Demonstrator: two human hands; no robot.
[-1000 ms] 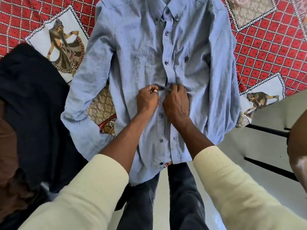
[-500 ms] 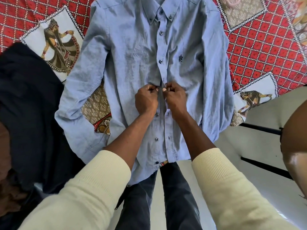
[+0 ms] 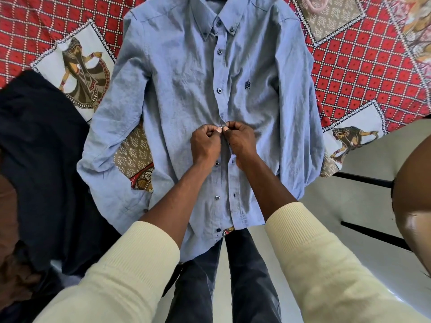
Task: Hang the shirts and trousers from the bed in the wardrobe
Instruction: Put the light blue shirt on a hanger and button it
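From my remote seat the head view was bright and evenly daylit, with soft shadows only. Wide-angle distortion bowed the edges. A shiny brown blur (image 3: 417,206) at the right margin carried glare and was out of focus.

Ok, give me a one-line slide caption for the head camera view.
Both hands, left hand and right hand, pinch the placket of a blue shirt laid flat on a patterned bedspread.
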